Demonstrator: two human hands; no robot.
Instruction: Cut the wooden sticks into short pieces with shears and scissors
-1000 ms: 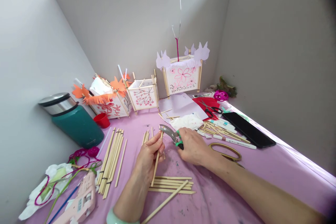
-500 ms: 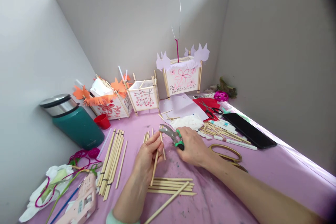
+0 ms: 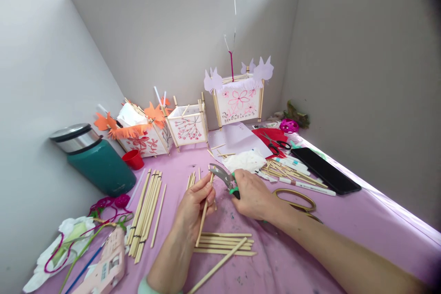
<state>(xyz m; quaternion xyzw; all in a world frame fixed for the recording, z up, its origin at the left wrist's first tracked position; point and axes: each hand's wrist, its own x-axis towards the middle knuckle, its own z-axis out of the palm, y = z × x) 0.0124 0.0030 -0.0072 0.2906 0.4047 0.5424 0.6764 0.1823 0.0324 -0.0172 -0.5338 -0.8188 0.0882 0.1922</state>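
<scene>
Between thumb and fingers, my left hand (image 3: 197, 197) pinches a thin wooden stick (image 3: 202, 221), which slants upward with its top at the cutter blades. My right hand (image 3: 251, 195) is wrapped round the green-handled cutters (image 3: 222, 173), whose curved metal blades meet the stick's upper end just above my left fingertips. Whether the blades are fully closed is too small to tell. Below my hands, several cut sticks (image 3: 225, 243) lie side by side, with a longer stick (image 3: 218, 265) slanting across them. Left of my left hand are tied bundles of sticks (image 3: 146, 213).
A teal bottle (image 3: 103, 165), a red cup (image 3: 133, 160) and a pink glue gun (image 3: 106, 266) are at the left. Decorated paper boxes (image 3: 188, 128) stand at the back. Gold-handled scissors (image 3: 298, 198) and a black phone (image 3: 325, 171) lie at the right.
The green handles have drawn closer together in my right hand. My left hand keeps its hold on the stick, and the whole view has shifted very slightly.
</scene>
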